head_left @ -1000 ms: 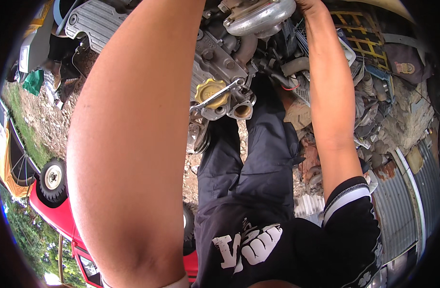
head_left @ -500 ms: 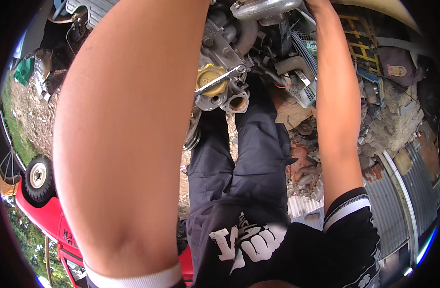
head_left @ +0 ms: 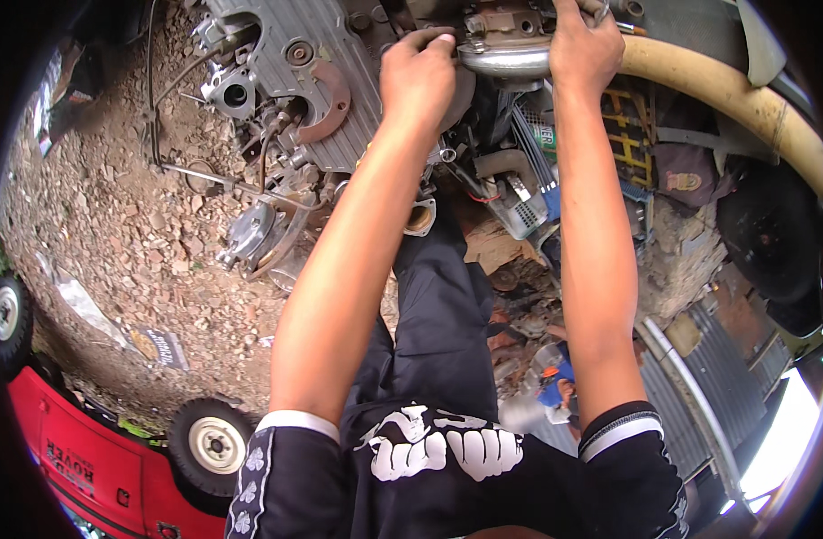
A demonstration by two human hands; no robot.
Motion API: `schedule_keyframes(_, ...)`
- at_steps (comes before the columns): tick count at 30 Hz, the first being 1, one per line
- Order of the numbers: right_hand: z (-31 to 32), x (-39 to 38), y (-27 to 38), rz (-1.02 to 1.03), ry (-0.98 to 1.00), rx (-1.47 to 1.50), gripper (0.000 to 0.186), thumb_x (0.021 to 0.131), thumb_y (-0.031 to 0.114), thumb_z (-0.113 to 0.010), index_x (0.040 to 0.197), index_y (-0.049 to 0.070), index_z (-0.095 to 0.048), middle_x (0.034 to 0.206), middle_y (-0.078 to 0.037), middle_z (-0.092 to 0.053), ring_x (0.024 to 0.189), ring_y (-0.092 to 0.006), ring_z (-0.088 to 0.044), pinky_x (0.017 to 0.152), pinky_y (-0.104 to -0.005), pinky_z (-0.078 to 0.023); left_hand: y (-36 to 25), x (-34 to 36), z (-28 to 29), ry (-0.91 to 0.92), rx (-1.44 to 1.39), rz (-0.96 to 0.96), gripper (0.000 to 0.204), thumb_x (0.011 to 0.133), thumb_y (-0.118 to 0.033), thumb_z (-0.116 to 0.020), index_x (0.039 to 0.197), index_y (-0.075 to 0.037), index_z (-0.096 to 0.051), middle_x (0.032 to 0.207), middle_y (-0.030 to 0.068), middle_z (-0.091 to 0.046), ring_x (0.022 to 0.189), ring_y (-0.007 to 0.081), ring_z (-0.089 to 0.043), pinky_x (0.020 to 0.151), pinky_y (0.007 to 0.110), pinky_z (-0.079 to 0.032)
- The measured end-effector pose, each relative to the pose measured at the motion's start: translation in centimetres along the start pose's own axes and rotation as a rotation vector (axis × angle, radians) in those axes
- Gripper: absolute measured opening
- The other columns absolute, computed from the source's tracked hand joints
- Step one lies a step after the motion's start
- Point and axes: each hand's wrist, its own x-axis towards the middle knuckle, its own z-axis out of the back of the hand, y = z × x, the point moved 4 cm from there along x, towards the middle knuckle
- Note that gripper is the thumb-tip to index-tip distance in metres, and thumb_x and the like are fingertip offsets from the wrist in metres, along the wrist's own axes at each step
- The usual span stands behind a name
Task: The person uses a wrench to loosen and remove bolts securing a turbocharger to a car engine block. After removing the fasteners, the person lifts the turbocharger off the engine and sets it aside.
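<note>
Left hand (head_left: 418,83), loosely curled, is at the left of the smooth, rounded metal housing (head_left: 506,61), far beyond a ribbed grey engine's (head_left: 340,54) near end. Right hand (head_left: 586,49), fingers bent, meets the housing's right; either hold, I cannot tell.

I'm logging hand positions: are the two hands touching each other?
No, the left hand and right hand are apart, with the silver round housing visible between them.
</note>
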Motion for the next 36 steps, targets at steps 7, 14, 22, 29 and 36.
schedule_keyframes(7, 0.2, -0.3, -1.3, -0.046, -0.020, 0.008, 0.021, 0.087, 0.021, -0.078, 0.091, 0.001, -0.074, 0.083, -0.009, -0.076, 0.077, -0.0200, -0.071, 0.080, -0.0352, -0.053, 2.5, 1.7, -2.6, -0.065, -0.610, 0.319, 0.032, 0.093, -0.018, -0.075, 0.119, -0.003, -0.066, 0.115, 0.0085, -0.071, 0.112, 0.0216, -0.064, 0.106, 0.041, -0.043)
schedule_keyframes(14, 0.0, -0.6, 0.1, -0.071, -0.008, 0.098, 0.019, 0.090, 0.014, -0.075, 0.094, -0.004, -0.071, 0.082, -0.009, -0.074, 0.071, -0.0147, -0.066, 0.072, -0.0294, -0.052, 4.7, 3.8, -5.2, 0.182, -1.047, 0.309, 0.031, 0.096, -0.017, -0.073, 0.120, 0.000, -0.064, 0.119, 0.0127, -0.071, 0.110, 0.0260, -0.068, 0.107, 0.041, -0.049)
schedule_keyframes(22, 0.1, -0.3, -0.5, -0.028, -0.017, 0.087, 0.020, 0.090, 0.015, -0.075, 0.092, -0.004, -0.068, 0.075, -0.006, -0.069, 0.064, -0.0124, -0.060, 0.065, -0.0294, -0.050, 4.9, 3.7, -5.6, 0.076, -1.071, 0.267, 0.028, 0.088, -0.012, -0.079, 0.113, -0.001, -0.071, 0.111, 0.0109, -0.072, 0.099, 0.0230, -0.069, 0.093, 0.037, -0.054)
schedule_keyframes(29, 0.1, -0.4, -0.5, -0.022, -0.009, 0.112, 0.020, 0.090, 0.016, -0.075, 0.090, -0.002, -0.067, 0.068, -0.002, -0.063, 0.061, -0.0113, -0.055, 0.062, -0.0292, -0.046, 5.0, 3.5, -5.7, -0.048, -0.998, 0.093, 0.031, 0.089, -0.012, -0.079, 0.115, 0.001, -0.070, 0.108, 0.0110, -0.072, 0.096, 0.0209, -0.068, 0.088, 0.034, -0.054)
schedule_keyframes(36, 0.2, -0.1, -0.8, 0.027, -0.012, 0.073, 0.020, 0.090, 0.018, -0.074, 0.089, -0.002, -0.068, 0.066, 0.000, -0.060, 0.060, -0.0112, -0.054, 0.062, -0.0307, -0.046, 4.5, 3.0, -6.1, -0.078, -1.060, 0.132, 0.029, 0.090, -0.013, -0.078, 0.113, 0.001, -0.070, 0.106, 0.0096, -0.072, 0.094, 0.0196, -0.067, 0.086, 0.036, -0.054)
